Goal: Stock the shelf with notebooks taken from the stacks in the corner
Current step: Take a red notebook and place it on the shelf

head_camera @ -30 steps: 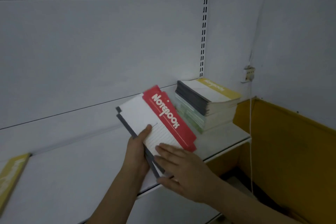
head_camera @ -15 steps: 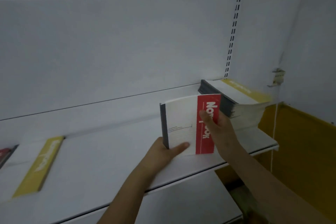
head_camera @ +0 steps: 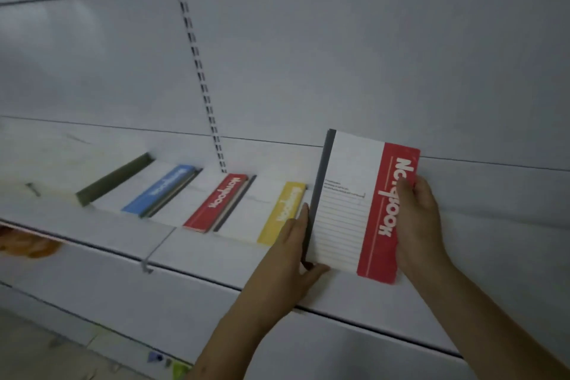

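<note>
Head view: red notebook (head_camera: 364,207) gripped at both edges by left hand (head_camera: 290,253) and right hand (head_camera: 416,219), held over shelf (head_camera: 339,296) beside yellow notebook (head_camera: 282,213); placing step, next lay flat.

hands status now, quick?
Left hand: grips the red notebook's lower spine edge.
Right hand: grips its red side.

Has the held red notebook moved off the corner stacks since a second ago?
Yes. The red notebook has gone left along the shelf, now beside the yellow notebook; corner stacks are out of view.
</note>
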Action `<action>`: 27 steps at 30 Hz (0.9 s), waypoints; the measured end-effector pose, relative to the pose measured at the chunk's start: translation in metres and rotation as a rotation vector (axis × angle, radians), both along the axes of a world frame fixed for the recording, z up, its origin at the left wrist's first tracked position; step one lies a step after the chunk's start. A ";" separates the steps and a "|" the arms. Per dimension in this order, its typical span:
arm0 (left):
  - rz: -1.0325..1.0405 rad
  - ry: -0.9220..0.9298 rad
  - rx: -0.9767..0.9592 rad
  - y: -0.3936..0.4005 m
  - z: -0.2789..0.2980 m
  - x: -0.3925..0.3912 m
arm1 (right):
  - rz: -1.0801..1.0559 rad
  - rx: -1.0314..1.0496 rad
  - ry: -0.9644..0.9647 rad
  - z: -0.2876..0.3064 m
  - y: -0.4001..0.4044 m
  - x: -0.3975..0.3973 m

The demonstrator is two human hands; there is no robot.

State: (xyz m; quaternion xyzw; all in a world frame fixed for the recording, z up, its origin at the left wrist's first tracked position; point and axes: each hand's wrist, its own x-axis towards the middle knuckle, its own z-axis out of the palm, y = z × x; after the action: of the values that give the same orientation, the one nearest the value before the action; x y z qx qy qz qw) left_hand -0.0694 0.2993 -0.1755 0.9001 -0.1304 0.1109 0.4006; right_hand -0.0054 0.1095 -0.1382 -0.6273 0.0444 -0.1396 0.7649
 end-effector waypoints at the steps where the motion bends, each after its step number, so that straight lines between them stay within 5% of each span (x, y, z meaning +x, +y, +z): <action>1: 0.045 0.006 -0.018 0.024 0.001 -0.001 | 0.052 -0.020 0.023 0.001 0.023 0.007; 12: 0.355 0.009 0.026 0.263 0.011 0.008 | 0.391 -0.263 0.114 0.013 0.240 0.057; 15: 0.335 0.028 0.132 0.300 0.012 0.031 | 0.404 -0.357 0.201 0.018 0.270 0.075; 20: 0.220 0.175 0.581 0.334 0.007 0.072 | 0.543 -0.304 0.517 0.024 0.288 0.092; 27: 0.081 0.107 0.516 0.337 0.003 0.091 | 0.528 -0.319 0.601 0.021 0.301 0.099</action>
State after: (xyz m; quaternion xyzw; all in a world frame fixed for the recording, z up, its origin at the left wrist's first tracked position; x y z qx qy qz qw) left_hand 0.0219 0.6365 -0.1723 0.9815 -0.0971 0.0421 0.1594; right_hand 0.0934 0.4101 -0.1176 -0.7403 0.0813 0.2447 0.6208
